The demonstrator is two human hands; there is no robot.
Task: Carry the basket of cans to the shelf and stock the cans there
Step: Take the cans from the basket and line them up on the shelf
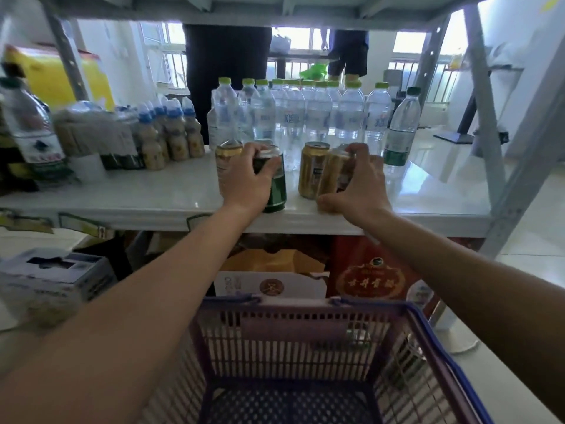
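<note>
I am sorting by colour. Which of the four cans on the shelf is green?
The green can, under the left hand, second from the left at the front edge. The other three cans are gold.

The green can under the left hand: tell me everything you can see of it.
The green can is a dark green metal drink can with a silver top rim. It stands about upright near the front edge of the white shelf, right of a gold can. The left hand grips it from above, fingers curled over its top and side. Its label is too blurred to read.
</note>
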